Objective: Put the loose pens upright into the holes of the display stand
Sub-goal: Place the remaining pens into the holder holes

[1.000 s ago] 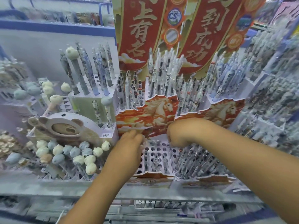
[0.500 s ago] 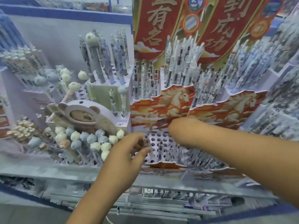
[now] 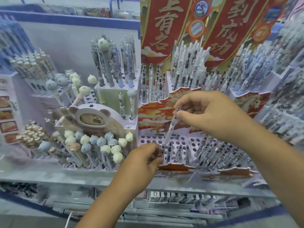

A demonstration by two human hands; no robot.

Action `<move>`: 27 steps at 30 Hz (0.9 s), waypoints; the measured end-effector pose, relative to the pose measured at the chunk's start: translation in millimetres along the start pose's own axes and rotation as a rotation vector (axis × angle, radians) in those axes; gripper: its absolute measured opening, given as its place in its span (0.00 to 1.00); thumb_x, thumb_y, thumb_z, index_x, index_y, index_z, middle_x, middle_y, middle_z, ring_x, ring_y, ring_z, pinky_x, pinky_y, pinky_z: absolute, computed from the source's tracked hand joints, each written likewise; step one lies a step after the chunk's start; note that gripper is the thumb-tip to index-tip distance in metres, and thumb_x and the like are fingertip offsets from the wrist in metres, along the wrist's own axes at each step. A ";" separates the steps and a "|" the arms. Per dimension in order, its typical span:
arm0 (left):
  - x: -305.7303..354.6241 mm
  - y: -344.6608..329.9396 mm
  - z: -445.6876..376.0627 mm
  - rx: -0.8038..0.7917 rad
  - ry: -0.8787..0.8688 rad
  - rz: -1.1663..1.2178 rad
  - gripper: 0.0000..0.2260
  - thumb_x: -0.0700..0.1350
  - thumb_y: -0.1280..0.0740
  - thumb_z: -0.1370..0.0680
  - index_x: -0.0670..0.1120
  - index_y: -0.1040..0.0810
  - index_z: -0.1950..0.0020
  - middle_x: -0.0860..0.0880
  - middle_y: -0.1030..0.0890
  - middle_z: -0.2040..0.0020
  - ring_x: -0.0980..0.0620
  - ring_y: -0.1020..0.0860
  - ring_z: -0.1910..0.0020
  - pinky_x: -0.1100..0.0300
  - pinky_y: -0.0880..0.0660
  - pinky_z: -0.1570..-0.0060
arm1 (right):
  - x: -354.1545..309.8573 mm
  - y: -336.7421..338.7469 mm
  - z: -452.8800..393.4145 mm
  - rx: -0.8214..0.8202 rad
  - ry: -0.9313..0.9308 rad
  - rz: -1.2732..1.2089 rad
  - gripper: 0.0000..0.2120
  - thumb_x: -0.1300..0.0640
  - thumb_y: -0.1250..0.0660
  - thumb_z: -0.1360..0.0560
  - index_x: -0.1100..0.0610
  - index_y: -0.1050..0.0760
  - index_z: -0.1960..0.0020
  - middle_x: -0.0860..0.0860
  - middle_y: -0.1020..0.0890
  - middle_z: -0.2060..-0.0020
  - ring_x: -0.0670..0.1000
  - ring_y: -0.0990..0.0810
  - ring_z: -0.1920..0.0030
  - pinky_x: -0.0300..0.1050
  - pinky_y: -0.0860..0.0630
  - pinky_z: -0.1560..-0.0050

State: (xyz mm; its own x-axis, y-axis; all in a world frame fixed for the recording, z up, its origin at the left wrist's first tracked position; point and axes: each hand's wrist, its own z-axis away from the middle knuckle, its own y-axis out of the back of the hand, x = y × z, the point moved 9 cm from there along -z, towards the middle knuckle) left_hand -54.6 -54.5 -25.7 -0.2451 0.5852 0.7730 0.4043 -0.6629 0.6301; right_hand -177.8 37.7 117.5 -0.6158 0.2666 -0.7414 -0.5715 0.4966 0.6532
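Observation:
A red and gold display stand (image 3: 158, 112) fills the middle of the shelf, with a white holed tray (image 3: 148, 139) at its front. My right hand (image 3: 209, 112) pinches the top of a clear white pen (image 3: 171, 129) that slants down toward the holes, tip near the tray's left part. My left hand (image 3: 144, 160) is curled at the tray's front-left edge, fingers around what looks like more clear pens. A few pens (image 3: 177, 152) stand in the tray's holes, and many more (image 3: 213, 153) fill its right half.
A bear-faced stand (image 3: 92, 119) with animal-topped pens (image 3: 98, 143) sits left of the tray. Taller tiers of upright pens (image 3: 185, 66) rise behind, under red banners (image 3: 161, 27). More pen racks (image 3: 284, 83) crowd the right. The shelf edge (image 3: 82, 178) runs below.
My right hand has lifted off the tray and now holds a pen slanted over the holes. My left hand has slid down to the tray's front-left corner. The view has shifted.

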 end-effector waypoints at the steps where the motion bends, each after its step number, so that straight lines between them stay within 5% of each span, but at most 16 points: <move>1: -1.8 -4.1 0.2 -0.014 0.005 -0.012 0.07 0.49 0.30 0.22 0.57 0.26 0.56 0.56 0.20 0.57 0.59 0.21 0.55 0.54 0.22 0.53 | -0.4 -0.9 0.8 0.016 -0.001 -0.038 0.03 0.60 0.27 0.24 0.54 0.16 0.52 0.50 0.13 0.60 0.49 0.15 0.59 0.39 0.16 0.54; 4: -8.0 -4.3 2.9 -0.011 0.035 -0.009 0.07 0.47 0.31 0.20 0.59 0.23 0.54 0.61 0.20 0.56 0.63 0.21 0.54 0.62 0.24 0.54 | -2.2 -10.4 2.2 0.032 -0.003 -0.118 0.03 0.61 0.27 0.24 0.54 0.16 0.51 0.52 0.13 0.59 0.50 0.13 0.58 0.46 0.16 0.52; 7: -17.3 17.9 13.6 0.182 0.130 0.096 0.09 0.43 0.35 0.19 0.59 0.24 0.51 0.61 0.20 0.50 0.64 0.21 0.50 0.67 0.25 0.51 | -9.8 -25.2 4.1 0.030 0.039 -0.145 0.04 0.62 0.28 0.23 0.54 0.17 0.51 0.51 0.14 0.59 0.49 0.14 0.58 0.46 0.16 0.52; 10: -17.9 30.3 34.1 0.335 0.203 0.267 0.06 0.44 0.37 0.18 0.57 0.29 0.49 0.57 0.22 0.48 0.59 0.21 0.47 0.58 0.23 0.48 | -15.2 -32.7 4.1 0.044 0.075 -0.140 0.05 0.62 0.29 0.23 0.53 0.17 0.50 0.50 0.15 0.59 0.50 0.15 0.59 0.43 0.16 0.54; 16: -11.4 25.2 40.0 0.289 0.155 0.253 0.14 0.48 0.39 0.17 0.59 0.29 0.33 0.64 0.24 0.37 0.64 0.26 0.36 0.57 0.26 0.34 | -15.0 -81.6 8.8 -0.243 0.097 0.129 0.07 0.60 0.30 0.23 0.51 0.16 0.48 0.45 0.14 0.57 0.44 0.17 0.55 0.39 0.20 0.49; 27: -6.9 17.0 25.6 0.212 0.083 0.226 0.14 0.42 0.35 0.19 0.60 0.21 0.40 0.64 0.18 0.45 0.66 0.22 0.43 0.67 0.25 0.44 | 6.4 -69.3 8.6 -0.189 0.059 0.152 0.08 0.59 0.30 0.23 0.49 0.16 0.48 0.44 0.15 0.57 0.43 0.17 0.55 0.40 0.19 0.51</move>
State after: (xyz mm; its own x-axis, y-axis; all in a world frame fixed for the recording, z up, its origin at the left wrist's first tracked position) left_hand -23.4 -57.9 -22.1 -0.1956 0.3886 0.9004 0.6290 -0.6547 0.4192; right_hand -137.5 12.1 66.2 -0.7299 0.2745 -0.6260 -0.5580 0.2897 0.7776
